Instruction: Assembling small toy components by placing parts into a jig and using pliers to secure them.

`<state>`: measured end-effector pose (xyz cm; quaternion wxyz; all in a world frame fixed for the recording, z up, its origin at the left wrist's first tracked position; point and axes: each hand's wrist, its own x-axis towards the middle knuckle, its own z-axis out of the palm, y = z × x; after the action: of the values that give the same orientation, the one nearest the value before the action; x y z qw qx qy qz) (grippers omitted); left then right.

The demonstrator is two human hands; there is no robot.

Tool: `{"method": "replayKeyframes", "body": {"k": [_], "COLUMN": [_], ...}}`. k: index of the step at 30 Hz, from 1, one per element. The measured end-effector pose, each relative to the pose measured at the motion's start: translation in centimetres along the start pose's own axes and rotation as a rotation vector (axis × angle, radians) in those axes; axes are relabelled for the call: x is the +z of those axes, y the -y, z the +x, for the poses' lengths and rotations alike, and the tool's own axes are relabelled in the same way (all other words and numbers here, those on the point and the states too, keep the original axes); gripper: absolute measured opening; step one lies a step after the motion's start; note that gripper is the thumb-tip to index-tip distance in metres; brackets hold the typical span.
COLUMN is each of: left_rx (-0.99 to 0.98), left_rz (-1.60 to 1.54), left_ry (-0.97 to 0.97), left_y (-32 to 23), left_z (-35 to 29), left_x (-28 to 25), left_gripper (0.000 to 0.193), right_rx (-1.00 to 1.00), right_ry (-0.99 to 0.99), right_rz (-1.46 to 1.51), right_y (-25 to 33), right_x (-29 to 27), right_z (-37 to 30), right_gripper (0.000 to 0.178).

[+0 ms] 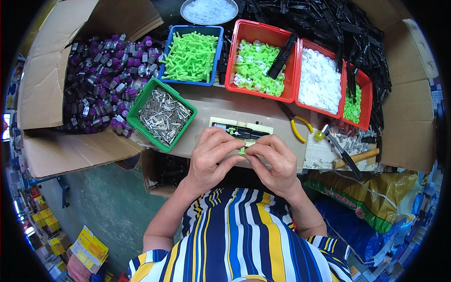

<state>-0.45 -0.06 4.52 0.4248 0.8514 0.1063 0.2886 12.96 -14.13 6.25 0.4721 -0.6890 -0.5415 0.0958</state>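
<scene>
My left hand (pixel 211 157) and my right hand (pixel 273 162) meet in front of my body, thumbs and forefingers pinched together. Between their fingertips is a small bright green plastic part (pixel 242 151); both hands grip it. Just beyond the fingers, a pale yellow fixture block (pixel 266 128) lies on the bench. A black plastic housing (pixel 249 133) rests in it, with a green piece (pixel 231 130) at its left. My hands cover part of the fixture's near side.
Left: green bin (pixel 133 119) of metal pins, carton (pixel 40 84) of purple-grey motors. Behind: blue bin (pixel 162 70) of green rods, red bins (pixel 297 89) of green and white parts, black plastic parts (pixel 305 19). Right: yellow-handled pliers (pixel 297 129), a black-handled tool (pixel 345 157), a wooden handle (pixel 359 158).
</scene>
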Motion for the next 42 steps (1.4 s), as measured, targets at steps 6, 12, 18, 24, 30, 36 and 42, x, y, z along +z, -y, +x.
{"method": "replayKeyframes", "body": {"k": [6,12,18,24,30,36,42], "left_rx": [-0.005,-0.015,0.085,0.220,0.225,0.257,0.259], "left_rz": [-0.009,0.008,0.292,0.468,0.576,0.637,0.612], "left_ry": [0.025,0.011,-0.121,-0.060,-0.042,0.000,-0.007], "left_y": [0.6,0.5,0.9,1.3,1.6,2.0,2.2], "left_z": [-0.1,0.0,-1.3,-1.8,-1.9,-1.6,-1.6], "left_x": [-0.2,-0.6,-0.1,0.8,1.3,1.5,1.5], "left_gripper": [0.033,0.039,0.041,0.032,0.032,0.032,0.031], "right_rx": [-0.005,0.040,0.039,0.035,0.026,0.000,0.065], "right_ry": [0.021,0.000,-0.034,-0.015,0.048,0.126,0.125], "right_rz": [-0.021,-0.048,-0.152,-0.164,-0.185,-0.198,-0.107], "right_y": [0.1,-0.4,-2.4,-2.6,-2.4,-2.3,-2.6], "right_x": [0.1,0.2,1.1,1.3,0.9,0.3,0.0], "right_z": [0.2,0.5,1.4,1.8,2.4,3.1,3.0], "right_gripper": [0.023,0.020,0.018,0.015,0.014,0.014,0.014]}}
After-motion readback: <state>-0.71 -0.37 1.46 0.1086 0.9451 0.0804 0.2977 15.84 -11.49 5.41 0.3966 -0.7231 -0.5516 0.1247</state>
